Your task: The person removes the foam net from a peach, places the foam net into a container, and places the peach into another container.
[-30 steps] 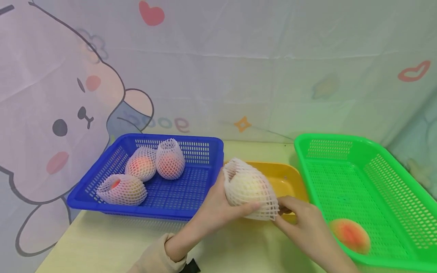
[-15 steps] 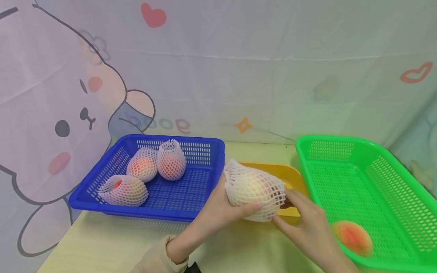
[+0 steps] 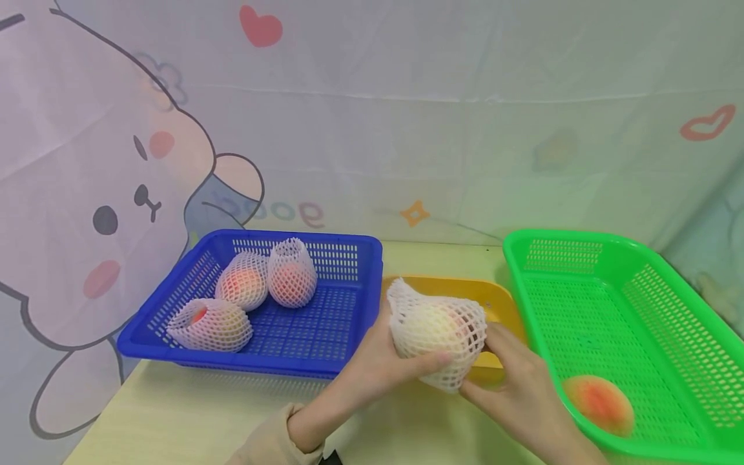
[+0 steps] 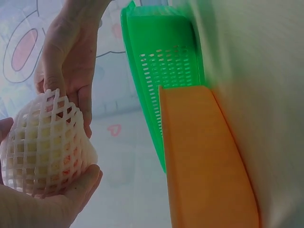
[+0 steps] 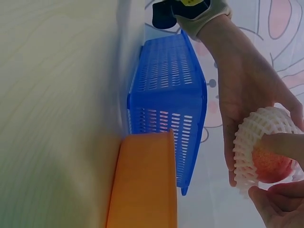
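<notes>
A yellow-and-red peach sits inside a white foam net sleeve, held up in front of the yellow tray. My left hand grips the sleeved peach from the left, its thumb across the near side. At the sleeve's right end my right hand pinches the net's rim between thumb and fingers. The right wrist view shows the peach's red side bare in the sleeve's opening, with a right-hand finger over it. In the left wrist view the mesh wraps the fruit between both hands.
A blue basket at left holds several net-sleeved peaches. Between the baskets lies the yellow tray, partly hidden by the hands. The green basket at right holds an unwrapped peach. A printed cloth hangs behind the table.
The sleeve's right end has been pulled wider and further over the peach by my right hand. The held peach has turned and dipped slightly. The baskets' contents are the same.
</notes>
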Action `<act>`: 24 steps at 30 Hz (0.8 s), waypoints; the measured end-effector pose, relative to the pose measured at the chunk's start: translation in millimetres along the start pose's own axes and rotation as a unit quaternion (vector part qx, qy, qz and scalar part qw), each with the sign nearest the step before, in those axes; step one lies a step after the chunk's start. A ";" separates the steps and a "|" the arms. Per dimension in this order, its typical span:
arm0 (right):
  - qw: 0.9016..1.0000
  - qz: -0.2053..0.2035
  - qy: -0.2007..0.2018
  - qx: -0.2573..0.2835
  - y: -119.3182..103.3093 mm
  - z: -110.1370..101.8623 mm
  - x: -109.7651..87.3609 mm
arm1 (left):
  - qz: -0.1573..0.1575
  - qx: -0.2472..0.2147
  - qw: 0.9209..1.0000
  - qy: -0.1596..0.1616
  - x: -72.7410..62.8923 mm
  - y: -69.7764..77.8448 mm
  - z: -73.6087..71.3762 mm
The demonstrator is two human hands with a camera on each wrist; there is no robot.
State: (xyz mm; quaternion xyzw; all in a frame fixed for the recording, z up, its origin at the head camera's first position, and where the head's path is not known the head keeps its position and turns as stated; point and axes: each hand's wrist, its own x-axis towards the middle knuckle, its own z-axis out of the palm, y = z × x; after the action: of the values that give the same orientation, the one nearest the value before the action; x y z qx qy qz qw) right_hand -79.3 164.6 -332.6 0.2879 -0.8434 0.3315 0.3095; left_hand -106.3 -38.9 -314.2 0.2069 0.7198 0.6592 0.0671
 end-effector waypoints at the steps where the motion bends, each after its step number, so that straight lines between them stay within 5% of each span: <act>1: 1.000 0.003 -0.005 -0.001 -0.8 -0.1 0.0 | -0.003 0.000 1.000 0.000 -0.2 -0.2 0.5; 18: 0.996 0.068 -0.051 -0.035 -11.7 -1.6 -1.2 | -0.006 0.068 0.997 0.020 -1.8 -2.4 7.8; 24: 0.995 0.065 -0.051 -0.049 -11.5 -0.9 -2.3 | -0.027 0.057 0.998 -0.002 -4.4 -4.0 10.0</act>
State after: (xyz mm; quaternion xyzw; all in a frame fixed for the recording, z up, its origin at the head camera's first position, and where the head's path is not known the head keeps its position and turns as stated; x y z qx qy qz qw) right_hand -69.6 158.8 -329.3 0.2336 -0.8901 0.2943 0.2579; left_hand -99.5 -31.6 -320.2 0.1918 0.7613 0.6149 0.0745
